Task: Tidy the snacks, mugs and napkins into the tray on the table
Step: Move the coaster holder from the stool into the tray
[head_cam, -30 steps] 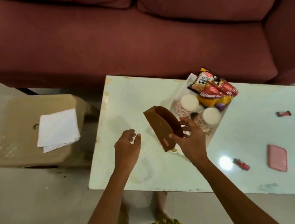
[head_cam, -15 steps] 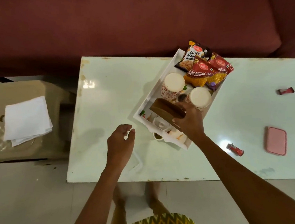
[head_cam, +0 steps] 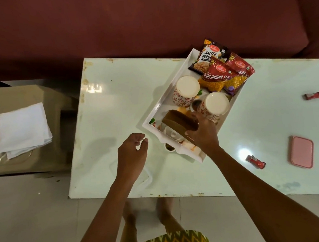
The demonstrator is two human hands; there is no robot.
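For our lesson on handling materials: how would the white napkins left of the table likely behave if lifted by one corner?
The napkins look thin and soft, so they would probably droop rather than stay flat. Loose layers showing at the lower edge suggest sheets could slide apart. They likely weigh little.

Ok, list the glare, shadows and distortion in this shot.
Head view: a bright glare spot sits on the table beside a red candy, a fainter patterned one near its far left corner; the left hand casts a soft shadow on the tabletop; the sofa is dim; the wide lens skews the table's edges; the right hand gripping the holder shows no motion blur.
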